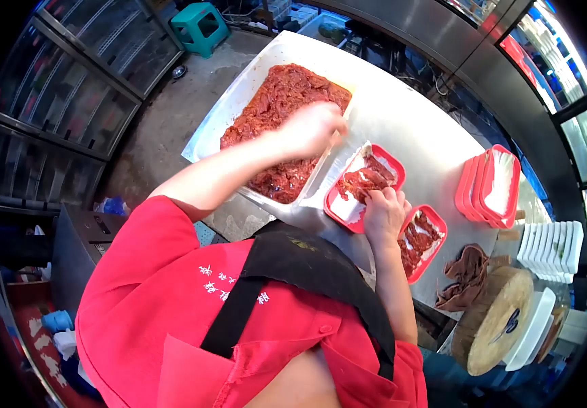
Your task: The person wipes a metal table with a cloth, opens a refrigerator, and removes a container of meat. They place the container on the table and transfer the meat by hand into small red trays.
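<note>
Worktop point(429, 136) of shiny metal, stretching from the tub at left to the stacked trays at right; a large white tub point(290, 49) stands at its left end, heaped with dark red, sauce-coated meat point(280, 92); a round wooden chopping block point(494, 326) sits at the near right; beyond it is a stack of white ribbed trays point(553, 251); a stack of red-edged trays point(465, 187) stands at the far right; a red-edged tray point(337, 214) lies just right of the tub, with meat strips point(365, 180) on its white base; another filled tray point(435, 217) is just to its right, and a crumpled brown cloth point(469, 272) farther right; the left hand point(315, 129), blurred, hovers over the tub's right edge, and I cannot tell whether its grip is closed; the right hand point(384, 212) has its fingers bent against the meat strips, though whether its grip pinches them I cannot tell.
</note>
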